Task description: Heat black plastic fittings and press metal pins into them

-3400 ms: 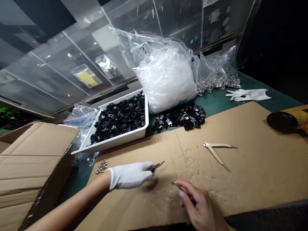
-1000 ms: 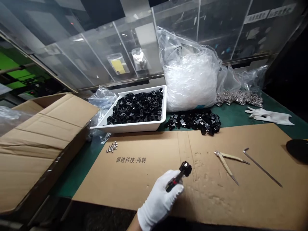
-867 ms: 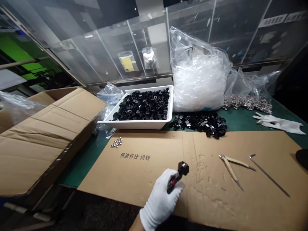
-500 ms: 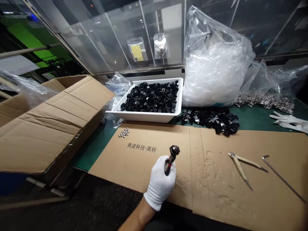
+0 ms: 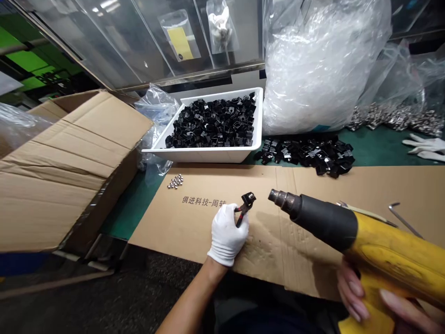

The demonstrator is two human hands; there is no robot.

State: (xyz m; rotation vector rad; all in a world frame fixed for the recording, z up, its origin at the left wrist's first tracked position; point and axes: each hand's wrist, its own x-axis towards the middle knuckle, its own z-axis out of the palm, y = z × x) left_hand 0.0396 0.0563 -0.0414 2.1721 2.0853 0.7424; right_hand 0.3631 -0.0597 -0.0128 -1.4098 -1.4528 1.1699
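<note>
1. One open cardboard box sits at far left.
2. One small pile of silver beads lies on the cardboard sheet.
3. One white tray is heaped with black clips.
4. Your gloved left hand is closed on red-handled pliers, gripping one black clip over the sheet.
5. Your bare right hand wraps one yellow heat gun, new in view since the last frame, its nozzle near the clip, not touching.
</note>
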